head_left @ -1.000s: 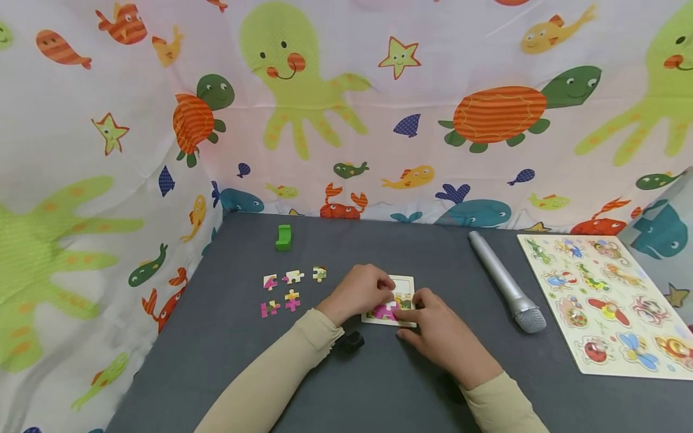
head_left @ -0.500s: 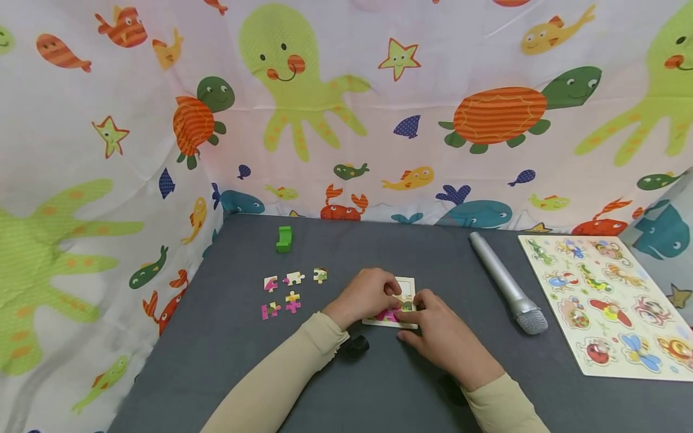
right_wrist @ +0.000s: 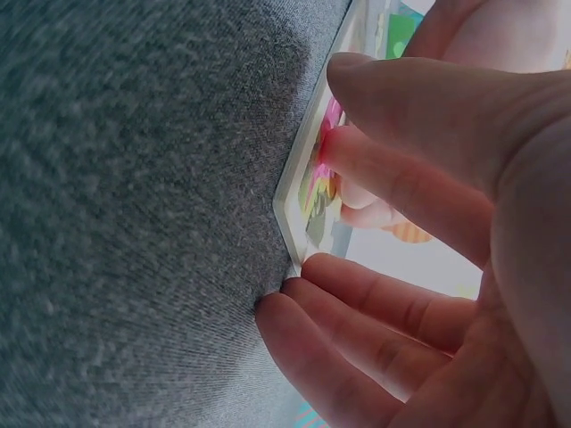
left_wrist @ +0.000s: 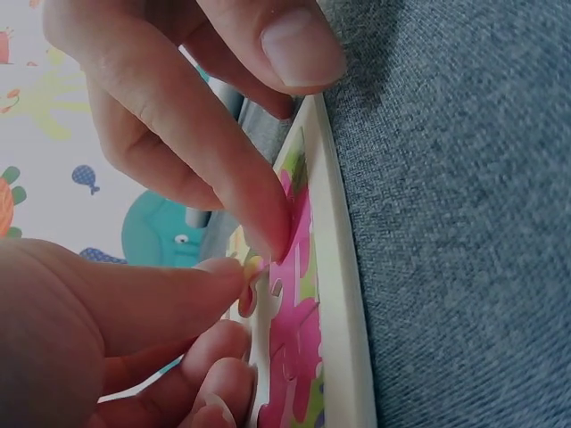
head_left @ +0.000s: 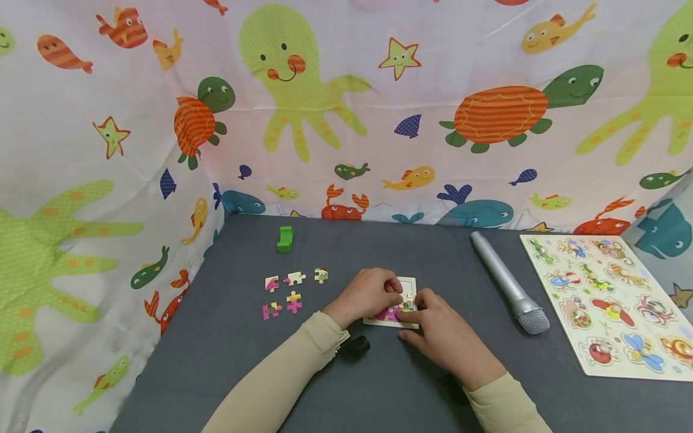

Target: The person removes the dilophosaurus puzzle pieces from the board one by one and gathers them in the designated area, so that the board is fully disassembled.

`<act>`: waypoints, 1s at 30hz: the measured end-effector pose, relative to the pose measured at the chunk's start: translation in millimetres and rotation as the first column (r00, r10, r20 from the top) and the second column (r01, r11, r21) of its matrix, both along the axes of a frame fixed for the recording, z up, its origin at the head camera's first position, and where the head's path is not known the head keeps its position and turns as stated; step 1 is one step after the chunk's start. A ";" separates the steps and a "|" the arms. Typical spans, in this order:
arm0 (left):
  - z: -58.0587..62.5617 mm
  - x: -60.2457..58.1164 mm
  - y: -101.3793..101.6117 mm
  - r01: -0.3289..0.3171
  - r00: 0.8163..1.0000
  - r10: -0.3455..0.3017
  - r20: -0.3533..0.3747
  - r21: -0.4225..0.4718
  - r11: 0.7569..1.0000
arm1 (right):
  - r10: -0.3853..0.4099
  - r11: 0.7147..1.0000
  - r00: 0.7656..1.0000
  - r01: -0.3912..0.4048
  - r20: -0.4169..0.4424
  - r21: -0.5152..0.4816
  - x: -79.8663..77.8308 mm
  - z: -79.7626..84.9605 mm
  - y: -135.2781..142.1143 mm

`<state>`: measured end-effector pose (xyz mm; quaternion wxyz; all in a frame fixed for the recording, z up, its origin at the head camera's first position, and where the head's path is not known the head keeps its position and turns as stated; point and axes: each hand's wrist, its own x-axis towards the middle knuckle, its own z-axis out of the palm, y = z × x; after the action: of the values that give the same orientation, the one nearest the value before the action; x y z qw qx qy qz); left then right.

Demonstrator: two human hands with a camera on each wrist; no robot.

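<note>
Head view: curled the left hand (head_left: 368,296) over one small puzzle tray (head_left: 405,287) at the middle of the gray table (head_left: 243,379), and set the right hand (head_left: 448,335), loosely spread, at the tray's right side, likely against sliding. Counted to the left: five loose pieces (head_left: 294,302), well apart from the tray, probably spread for easy picking, and one green block (head_left: 284,239) behind. Counted to the right: one microphone (head_left: 508,284) and one board (head_left: 628,296) with twelve animal pictures.

Left wrist view: pinched one small puzzle piece (left_wrist: 248,299), tilted, between left thumb and finger just above the tray. Pressed the straight right forefinger (left_wrist: 241,187) onto pink pieces (left_wrist: 294,330) inside, apparently to steady the lot. Could not count the seated pieces past the fingers.

Right wrist view: gripped nothing in the right hand, with the thumb well apart from the forefinger. Placed the other three fingers by the tray's corner, seemingly as a stop.
</note>
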<state>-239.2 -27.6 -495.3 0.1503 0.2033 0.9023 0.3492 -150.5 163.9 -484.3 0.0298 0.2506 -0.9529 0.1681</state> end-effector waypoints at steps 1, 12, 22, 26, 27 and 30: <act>0.4 0.1 -0.3 -0.003 1.000 0.003 -0.001 0.004 1.000 | 0.002 1.000 1.000 -0.002 -0.003 -0.001 -0.1 0.1 -0.1; 0.0 -0.4 -0.2 -0.021 1.000 0.021 0.000 0.011 1.000 | 0.002 1.000 1.000 -0.002 -0.003 0.003 0.1 1.8 -0.6; -1.7 0.4 0.1 -0.013 1.000 0.013 -0.026 0.033 0.999 | -0.003 1.000 1.000 0.003 0.001 0.007 0.1 2.4 -0.3; -0.1 -0.4 -1.9 -0.018 1.000 0.019 -0.008 0.051 0.999 | -0.002 1.000 1.000 0.002 0.001 0.008 0.1 2.8 -0.4; 0.3 -0.9 -2.6 -0.021 1.000 0.021 -0.004 0.055 0.998 | -0.003 1.000 1.000 0.003 0.004 0.009 0.0 3.0 -0.6; 1.7 -2.8 -5.5 -0.027 1.000 0.026 0.007 0.068 0.997 | -0.011 1.000 1.000 0.011 0.014 0.014 0.0 3.5 -1.0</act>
<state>-242.0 -33.1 -493.6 0.1412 0.1953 0.8921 0.3822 -150.5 163.0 -480.8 0.0221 0.2445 -0.9555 0.1633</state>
